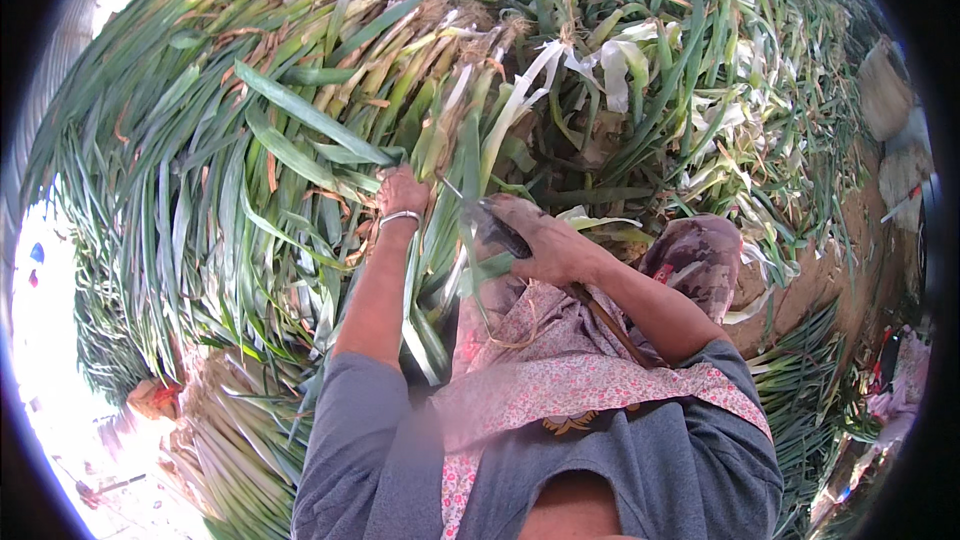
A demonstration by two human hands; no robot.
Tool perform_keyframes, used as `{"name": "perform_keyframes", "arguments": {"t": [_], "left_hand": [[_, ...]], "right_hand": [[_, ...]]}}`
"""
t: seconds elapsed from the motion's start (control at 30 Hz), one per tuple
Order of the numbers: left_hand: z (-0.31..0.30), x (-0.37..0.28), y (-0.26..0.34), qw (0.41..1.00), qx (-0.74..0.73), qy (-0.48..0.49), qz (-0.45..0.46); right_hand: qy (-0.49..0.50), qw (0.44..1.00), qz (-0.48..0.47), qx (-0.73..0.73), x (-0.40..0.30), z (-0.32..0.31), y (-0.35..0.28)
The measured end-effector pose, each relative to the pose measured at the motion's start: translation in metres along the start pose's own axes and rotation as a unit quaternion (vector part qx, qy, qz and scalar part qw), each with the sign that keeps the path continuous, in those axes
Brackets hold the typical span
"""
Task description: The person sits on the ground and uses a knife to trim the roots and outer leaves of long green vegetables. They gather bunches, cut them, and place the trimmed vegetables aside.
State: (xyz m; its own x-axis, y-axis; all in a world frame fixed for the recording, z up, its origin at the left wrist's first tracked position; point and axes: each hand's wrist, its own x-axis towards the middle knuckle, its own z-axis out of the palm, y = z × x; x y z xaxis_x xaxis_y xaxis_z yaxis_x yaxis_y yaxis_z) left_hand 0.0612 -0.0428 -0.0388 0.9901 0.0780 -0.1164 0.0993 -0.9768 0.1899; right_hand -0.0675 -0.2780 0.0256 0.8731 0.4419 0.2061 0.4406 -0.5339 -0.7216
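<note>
My left hand (401,191), with a silver bangle at the wrist, is closed around the green leaves (322,116) of long green onions. My right hand (555,240) grips a dark air blow gun (504,231), whose thin metal nozzle (450,184) points up and left towards the stalks beside my left hand. From the gun's handle a brown hose (615,326) runs down under my right forearm. Between the hands and above them stand onion stalks, one with a loose white sheath (521,101). My fingers hide which stalks the left hand holds.
A large heap of unpeeled green onions (187,165) fills the left and top. Stripped leaves and white skins (739,105) pile up at right, beside bare soil (787,304). Bundles with pale stalks (232,442) lie at lower left; more green onions (799,390) lie at lower right.
</note>
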Motion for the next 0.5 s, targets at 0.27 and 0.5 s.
{"name": "perform_keyframes", "arguments": {"t": [0.27, 0.5], "left_hand": [[0.007, -0.052, -0.021, 0.996, 0.063, 0.053, 0.024], [0.007, -0.051, -0.017, 0.985, 0.164, 0.032, 0.053]], "right_hand": [[-0.083, 0.983, 0.162, 0.01, 0.031, -0.01, 0.013], [-0.018, 0.968, 0.247, -0.031, 0.103, -0.017, 0.065]]}}
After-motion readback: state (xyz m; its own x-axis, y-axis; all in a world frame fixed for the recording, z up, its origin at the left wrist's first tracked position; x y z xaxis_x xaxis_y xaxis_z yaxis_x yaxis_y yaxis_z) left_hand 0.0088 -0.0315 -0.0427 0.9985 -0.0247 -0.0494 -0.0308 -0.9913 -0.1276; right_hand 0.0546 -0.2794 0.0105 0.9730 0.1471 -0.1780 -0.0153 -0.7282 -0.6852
